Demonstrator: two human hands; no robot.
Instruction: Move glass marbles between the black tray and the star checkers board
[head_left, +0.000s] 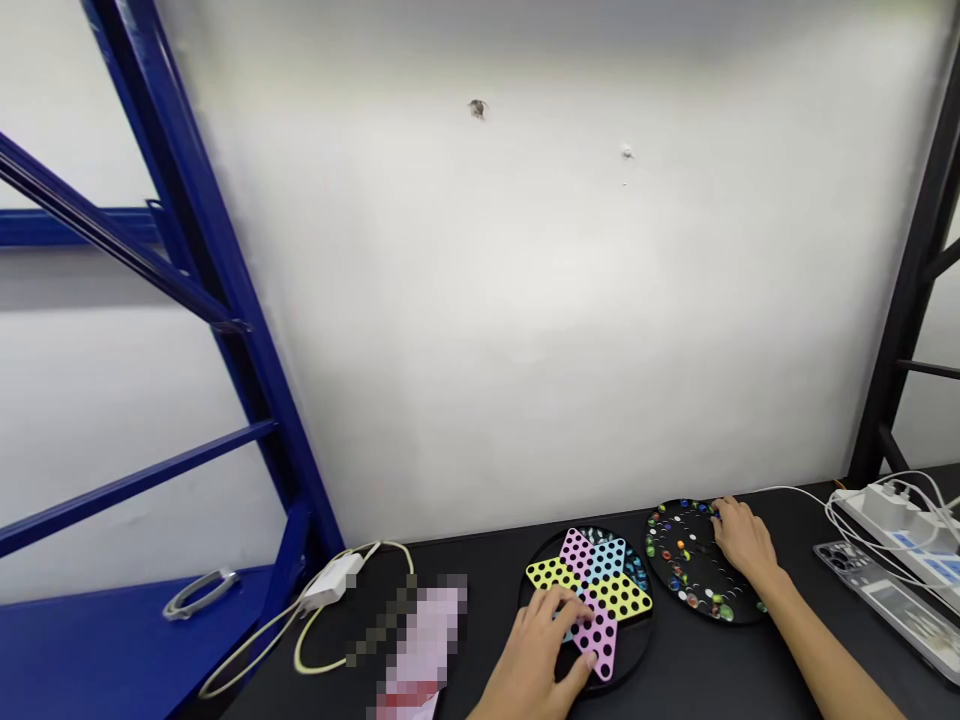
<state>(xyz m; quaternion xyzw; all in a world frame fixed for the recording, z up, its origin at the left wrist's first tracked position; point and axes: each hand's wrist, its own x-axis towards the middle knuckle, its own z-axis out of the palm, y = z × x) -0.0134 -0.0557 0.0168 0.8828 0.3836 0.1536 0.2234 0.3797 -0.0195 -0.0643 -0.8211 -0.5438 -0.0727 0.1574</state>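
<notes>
A round black board with a star of pink, blue and yellow perforated panels (600,580) lies on the black table near the bottom of the view. My left hand (544,645) rests on its near left part, fingers spread flat over the holes. To the right sits a round black tray (686,565) with several coloured marbles scattered in it. My right hand (742,540) reaches over the tray's far right rim, fingers curled down among the marbles; what they pinch, if anything, is hidden.
A white power strip (900,520) with cables and a clear phone case (862,565) lie at the right. A white adapter (330,582) with looped cable sits at the left, beside a blurred pink item (424,640). Blue shelving (187,300) stands left, black shelving (915,300) right, a white wall behind.
</notes>
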